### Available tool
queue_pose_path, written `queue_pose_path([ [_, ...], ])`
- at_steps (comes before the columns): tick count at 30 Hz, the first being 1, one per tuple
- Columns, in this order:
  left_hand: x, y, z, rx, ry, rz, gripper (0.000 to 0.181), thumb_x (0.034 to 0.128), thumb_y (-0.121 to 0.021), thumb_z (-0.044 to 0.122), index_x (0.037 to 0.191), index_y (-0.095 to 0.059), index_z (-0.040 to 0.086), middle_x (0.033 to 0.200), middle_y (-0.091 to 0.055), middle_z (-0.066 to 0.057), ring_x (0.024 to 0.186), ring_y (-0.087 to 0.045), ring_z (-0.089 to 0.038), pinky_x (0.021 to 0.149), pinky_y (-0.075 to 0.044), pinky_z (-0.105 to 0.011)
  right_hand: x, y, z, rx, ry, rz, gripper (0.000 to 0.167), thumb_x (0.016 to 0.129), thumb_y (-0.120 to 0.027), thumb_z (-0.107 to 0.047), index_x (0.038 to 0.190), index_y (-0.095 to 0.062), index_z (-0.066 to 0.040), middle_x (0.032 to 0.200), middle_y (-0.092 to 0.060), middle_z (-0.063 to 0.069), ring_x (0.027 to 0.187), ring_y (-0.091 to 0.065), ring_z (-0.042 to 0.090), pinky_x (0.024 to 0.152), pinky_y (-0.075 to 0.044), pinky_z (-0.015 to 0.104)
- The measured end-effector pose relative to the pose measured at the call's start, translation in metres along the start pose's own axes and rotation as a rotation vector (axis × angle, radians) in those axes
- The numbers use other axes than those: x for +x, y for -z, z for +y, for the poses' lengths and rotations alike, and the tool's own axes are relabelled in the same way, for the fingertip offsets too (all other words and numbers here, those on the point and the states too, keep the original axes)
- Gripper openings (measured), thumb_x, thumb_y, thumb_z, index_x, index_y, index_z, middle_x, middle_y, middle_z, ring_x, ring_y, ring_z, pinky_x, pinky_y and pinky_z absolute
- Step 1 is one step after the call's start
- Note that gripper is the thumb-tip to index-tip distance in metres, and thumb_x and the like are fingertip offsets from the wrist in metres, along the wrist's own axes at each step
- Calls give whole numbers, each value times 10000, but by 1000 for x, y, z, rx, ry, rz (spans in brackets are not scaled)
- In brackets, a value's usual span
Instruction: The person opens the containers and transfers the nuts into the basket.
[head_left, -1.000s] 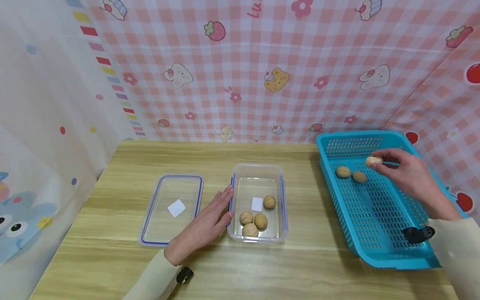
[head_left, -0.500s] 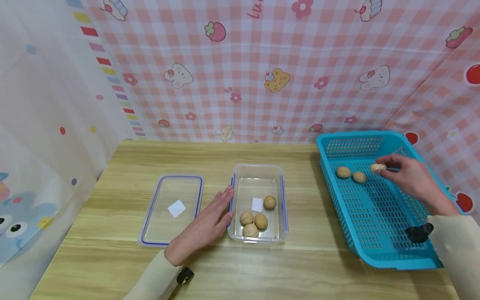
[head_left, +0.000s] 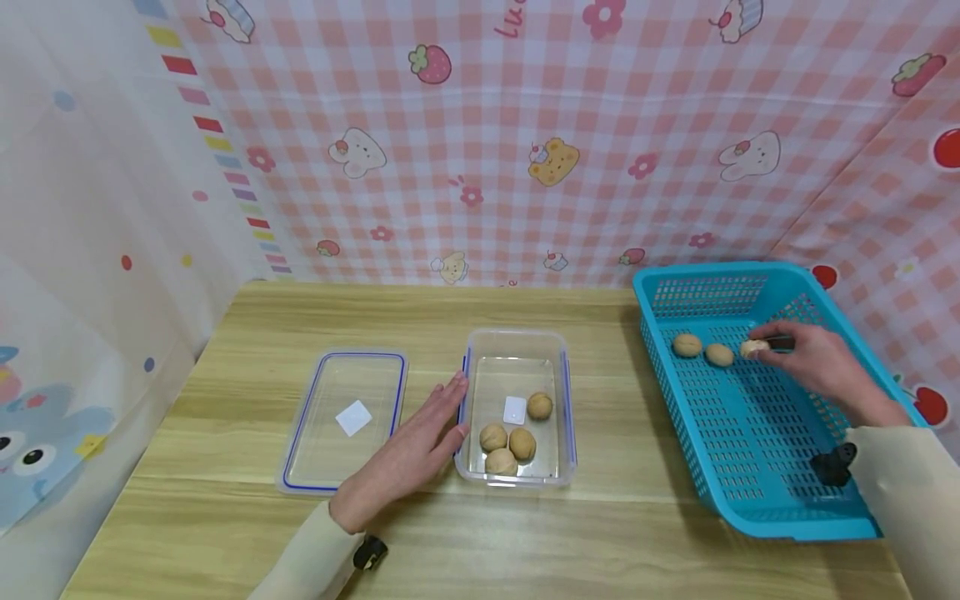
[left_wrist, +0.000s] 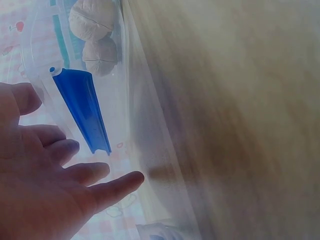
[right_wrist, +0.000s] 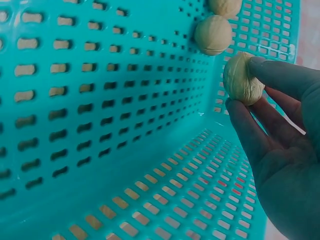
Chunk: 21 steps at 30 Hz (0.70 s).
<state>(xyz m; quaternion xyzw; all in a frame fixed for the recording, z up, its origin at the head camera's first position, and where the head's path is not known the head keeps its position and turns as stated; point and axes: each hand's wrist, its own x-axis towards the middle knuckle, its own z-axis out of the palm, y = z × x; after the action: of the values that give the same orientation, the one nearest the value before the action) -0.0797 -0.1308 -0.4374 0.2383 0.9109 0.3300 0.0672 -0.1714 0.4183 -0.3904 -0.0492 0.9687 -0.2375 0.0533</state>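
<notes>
My right hand [head_left: 821, 367] pinches a walnut [right_wrist: 242, 79] between thumb and fingertips, inside the blue plastic basket [head_left: 738, 508] at the right. Beside it, two more walnuts [head_left: 687, 345] lie on the basket floor in a row with the held one. My left hand [head_left: 408, 454] rests with straight fingers against the left side of a clear plastic box [head_left: 517, 337]. Several walnuts [head_left: 522, 443] and a small white square [head_left: 514, 410] lie in that box. A blue latch [left_wrist: 82, 107] of the box hangs near the left fingers in the left wrist view.
A clear lid [head_left: 330, 358] with a blue seal and a white square lies left of the box. Everything stands on a wooden table [head_left: 607, 542]. Patterned cloth [head_left: 487, 217] hangs behind the table and on both sides.
My right hand has moved slightly right and down with the walnut, lowering it beside the two others in the basket. My left hand has stayed in place.
</notes>
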Motion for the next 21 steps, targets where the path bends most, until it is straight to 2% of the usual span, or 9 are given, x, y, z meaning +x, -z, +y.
queue_pose_path([
  [10, 0, 1, 2, 3, 7, -6, 620, 1120, -455, 303, 1639, -213, 67, 1711, -154, -63, 1557, -199, -366, 1265, -195, -508, 4, -3, 8, -28, -64, -90, 506, 1048, -633, -350, 1331, -604, 68, 1341, -537, 411, 1182, -534, 563, 827, -532, 628],
  [21, 0, 1, 0, 6, 7, -5, 623, 1117, -461, 303, 1638, -217, 66, 1712, -156, -59, 1555, -203, -373, 1264, -196, -512, 7, -10, 13, -12, -10, -129, 450, 1026, -672, -291, 1286, -637, 75, 1254, -630, 364, 1141, -595, 545, 798, -574, 572],
])
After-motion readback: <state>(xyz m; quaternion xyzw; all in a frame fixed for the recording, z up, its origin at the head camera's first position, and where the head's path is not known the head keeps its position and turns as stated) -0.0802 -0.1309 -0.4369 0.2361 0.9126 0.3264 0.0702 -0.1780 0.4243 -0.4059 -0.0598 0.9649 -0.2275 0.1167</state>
